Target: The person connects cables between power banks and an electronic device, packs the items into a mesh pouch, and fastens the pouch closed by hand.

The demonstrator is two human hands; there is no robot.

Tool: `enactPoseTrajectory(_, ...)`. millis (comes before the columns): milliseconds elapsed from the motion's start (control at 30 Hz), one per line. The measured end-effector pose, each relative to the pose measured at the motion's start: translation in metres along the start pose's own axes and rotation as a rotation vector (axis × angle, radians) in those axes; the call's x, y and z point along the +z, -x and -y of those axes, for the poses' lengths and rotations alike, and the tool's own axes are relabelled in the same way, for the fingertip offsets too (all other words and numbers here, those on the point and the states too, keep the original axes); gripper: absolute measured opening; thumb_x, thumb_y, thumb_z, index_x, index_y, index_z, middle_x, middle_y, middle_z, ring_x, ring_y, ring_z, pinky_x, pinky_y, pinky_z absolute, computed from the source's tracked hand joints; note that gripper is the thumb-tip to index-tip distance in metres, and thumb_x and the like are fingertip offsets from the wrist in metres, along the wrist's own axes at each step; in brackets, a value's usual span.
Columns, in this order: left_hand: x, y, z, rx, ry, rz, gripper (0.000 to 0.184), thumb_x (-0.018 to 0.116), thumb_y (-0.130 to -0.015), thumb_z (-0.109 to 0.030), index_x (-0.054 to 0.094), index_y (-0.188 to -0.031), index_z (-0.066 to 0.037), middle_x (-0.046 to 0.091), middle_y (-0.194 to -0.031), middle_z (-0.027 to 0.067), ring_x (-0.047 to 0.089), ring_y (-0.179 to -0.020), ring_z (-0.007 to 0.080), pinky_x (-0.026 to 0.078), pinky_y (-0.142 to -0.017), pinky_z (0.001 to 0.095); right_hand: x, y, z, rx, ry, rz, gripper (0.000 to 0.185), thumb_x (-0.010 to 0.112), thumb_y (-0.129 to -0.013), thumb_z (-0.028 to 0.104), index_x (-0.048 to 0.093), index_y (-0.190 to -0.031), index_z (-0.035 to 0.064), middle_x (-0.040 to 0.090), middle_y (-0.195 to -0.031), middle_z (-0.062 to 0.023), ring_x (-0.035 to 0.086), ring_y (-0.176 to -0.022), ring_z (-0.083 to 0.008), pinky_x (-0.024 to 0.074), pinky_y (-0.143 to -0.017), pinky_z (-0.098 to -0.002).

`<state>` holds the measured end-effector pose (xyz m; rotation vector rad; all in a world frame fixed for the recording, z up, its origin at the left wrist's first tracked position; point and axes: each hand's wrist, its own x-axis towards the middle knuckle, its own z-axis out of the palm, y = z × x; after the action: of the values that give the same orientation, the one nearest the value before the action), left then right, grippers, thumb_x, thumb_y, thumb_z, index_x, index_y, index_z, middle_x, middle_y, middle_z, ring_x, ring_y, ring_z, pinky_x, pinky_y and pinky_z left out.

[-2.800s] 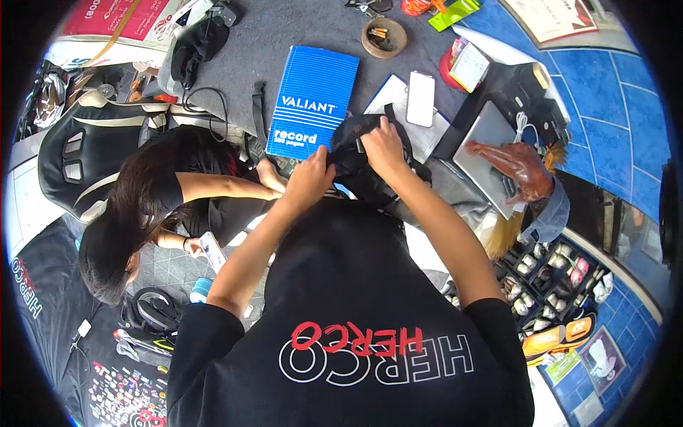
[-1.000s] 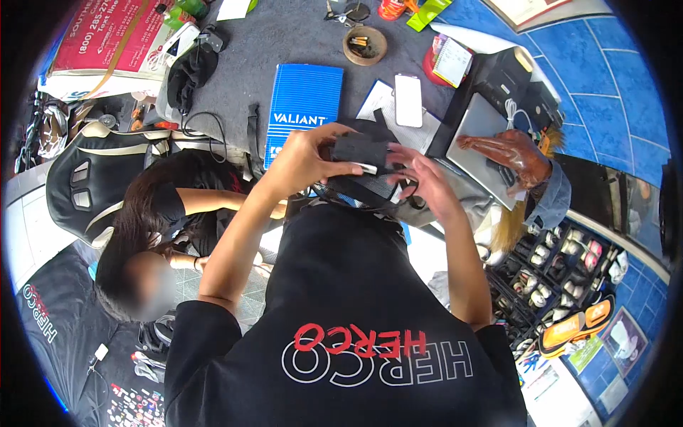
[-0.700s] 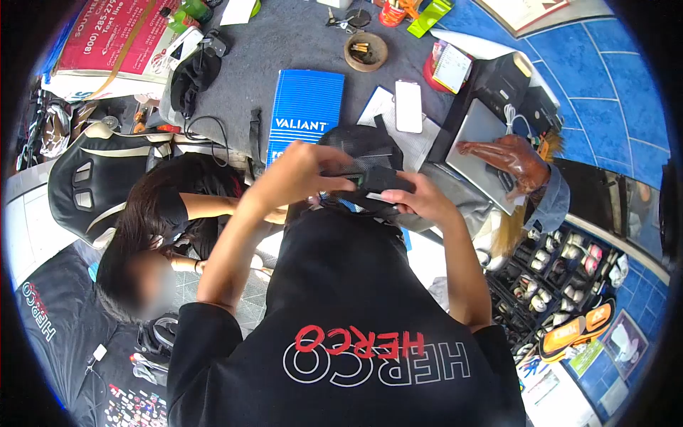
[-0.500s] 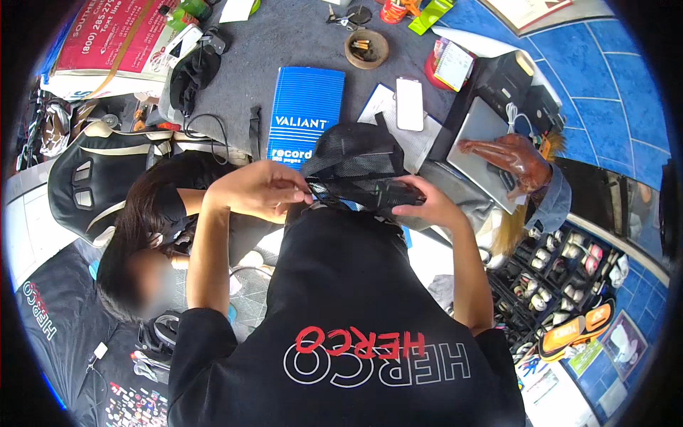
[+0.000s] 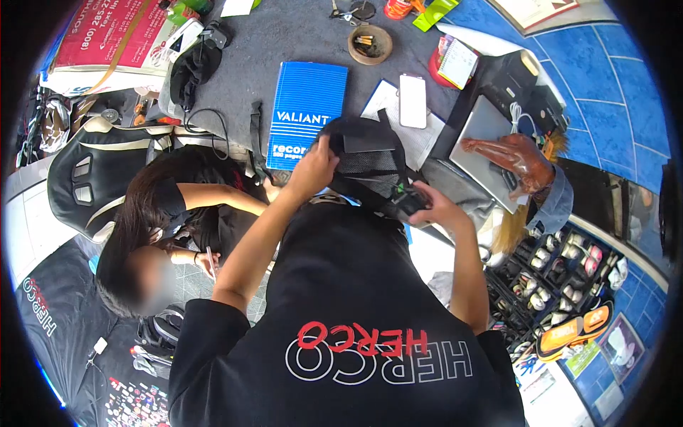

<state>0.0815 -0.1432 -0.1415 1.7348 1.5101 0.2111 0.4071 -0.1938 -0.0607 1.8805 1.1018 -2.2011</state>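
Note:
A black mesh bag [image 5: 366,162] with a strap lies against the front of my black shirt, over the table's near edge. My left hand [image 5: 315,169] has its fingers curled on the bag's upper left edge. My right hand [image 5: 439,208] grips the lower right side of the bag, around a dark part with a small green mark [image 5: 400,189]; what that part is cannot be made out. A blue record book [image 5: 307,107] lies just beyond the bag and is partly covered by it and my left hand.
A white phone [image 5: 413,101] rests on papers, near a laptop [image 5: 484,146] and a brown figurine [image 5: 523,167]. An ashtray [image 5: 380,58] sits farther back. To my left, another person's arm [image 5: 220,197] reaches toward the table beside a gaming chair [image 5: 82,178].
My left hand has moved up and right along the bag's edge. The bag has tilted, its right side lower. The other person's arm now stretches toward the table.

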Motion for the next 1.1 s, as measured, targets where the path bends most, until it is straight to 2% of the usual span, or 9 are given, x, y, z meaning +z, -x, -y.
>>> enactPoseTrajectory(133, -0.008, -0.022, -0.007, 0.006, 0.374, -0.216, 0.044, 0.069, -0.084, -0.006, 0.052, -0.124, 0.003, 0.069, -0.1, 0.0169, 0.067, -0.091, 0.0407, 0.055, -0.08, 0.0474, -0.017, 0.015, -0.025, -0.235, -0.02, -0.018, 0.097, 0.092, -0.065, 0.016, 0.044, -0.148, 0.0013, 0.057, -0.136, -0.0157, 0.053, -0.128, -0.0249, 0.0399, -0.109, -0.0354)
enactPoseTrajectory(267, -0.012, -0.025, -0.013, 0.139, -0.165, -0.33, 0.038, 0.069, -0.08, -0.006, 0.059, -0.117, -0.001, 0.065, -0.101, 0.0128, 0.064, -0.104, 0.034, 0.054, -0.085, 0.0443, -0.017, 0.014, -0.015, -0.215, 0.13, 0.152, 0.098, 0.093, -0.063, 0.017, 0.044, -0.148, 0.0067, 0.048, -0.15, -0.0111, 0.045, -0.139, -0.0268, 0.0366, -0.116, -0.0386)
enactPoseTrajectory(333, 0.011, -0.031, -0.005, 0.263, -0.342, -0.24, 0.034, 0.069, -0.082, -0.009, 0.061, -0.115, -0.007, 0.066, -0.102, 0.0123, 0.064, -0.107, 0.0338, 0.054, -0.087, 0.0446, 0.0, 0.004, 0.01, -0.597, 0.29, 0.044, 0.09, 0.092, -0.066, 0.013, 0.045, -0.142, 0.0015, 0.041, -0.156, -0.0093, 0.04, -0.143, -0.0214, 0.0336, -0.117, -0.036)
enactPoseTrajectory(467, 0.018, -0.043, 0.009, 0.255, -0.32, -0.118, 0.027, 0.068, -0.087, -0.017, 0.063, -0.113, -0.012, 0.066, -0.103, 0.0101, 0.066, -0.103, 0.0318, 0.056, -0.083, 0.043, 0.02, -0.04, 0.038, -0.856, 0.664, -0.154, 0.075, 0.09, -0.062, 0.023, 0.054, -0.123, -0.0006, 0.033, -0.162, -0.0146, 0.034, -0.149, -0.0332, 0.0332, -0.118, -0.0441)
enactPoseTrajectory(733, 0.01, -0.045, 0.014, 0.585, -0.512, -0.005, 0.041, 0.068, -0.082, -0.01, 0.064, -0.123, -0.012, 0.062, -0.12, 0.0102, 0.065, -0.106, 0.0281, 0.057, -0.086, 0.0379, 0.013, -0.097, 0.037, -0.694, 0.675, -0.107, 0.09, 0.083, -0.065, 0.027, 0.048, -0.142, -0.0017, 0.033, -0.162, -0.0148, 0.03, -0.151, -0.0337, 0.032, -0.12, -0.0444)
enactPoseTrajectory(800, 0.014, -0.05, 0.022, 0.611, -0.487, -0.005, 0.043, 0.067, -0.081, -0.008, 0.064, -0.123, -0.011, 0.061, -0.122, 0.0104, 0.066, -0.104, 0.0288, 0.057, -0.088, 0.0386, 0.011, -0.101, 0.03, -0.903, 0.847, -0.184, 0.103, 0.083, -0.064, 0.025, 0.036, -0.154, 0.0064, 0.037, -0.16, -0.0158, 0.034, -0.148, -0.0346, 0.0338, -0.118, -0.044)
enactPoseTrajectory(900, 0.011, -0.053, 0.036, 0.738, -0.493, -0.039, 0.024, 0.063, -0.093, -0.013, 0.064, -0.116, -0.008, 0.062, -0.119, 0.0134, 0.069, -0.099, 0.0323, 0.06, -0.079, 0.041, 0.01, -0.094, 0.038, -0.723, 0.69, -0.132, 0.105, 0.082, -0.065, 0.024, 0.033, -0.156, 0.006, 0.038, -0.158, -0.0197, 0.039, -0.145, -0.0353, 0.0347, -0.118, -0.0442)
enactPoseTrajectory(1033, 0.006, -0.05, 0.033, 0.673, -0.372, -0.132, 0.015, 0.062, -0.099, -0.017, 0.065, -0.101, -0.004, 0.068, -0.106, 0.0124, 0.072, -0.086, 0.025, 0.06, -0.07, 0.0375, 0.012, -0.075, 0.051, -0.665, 0.575, -0.157, 0.096, 0.083, -0.064, 0.019, 0.042, -0.149, -0.0012, 0.042, -0.155, -0.0221, 0.046, -0.139, -0.0339, 0.0381, -0.115, -0.0418)
enactPoseTrajectory(1100, -0.006, -0.046, 0.011, 0.404, 0.01, -0.027, 0.016, 0.06, -0.1, -0.018, 0.064, -0.101, -0.003, 0.069, -0.098, 0.0121, 0.072, -0.079, 0.0229, 0.059, -0.069, 0.0344, 0.004, -0.07, 0.05, -0.435, 0.008, 0.07, 0.083, 0.075, -0.072, 0.031, 0.048, -0.143, -0.004, 0.05, -0.149, -0.0232, 0.056, -0.129, -0.0344, 0.0444, -0.109, -0.0431)
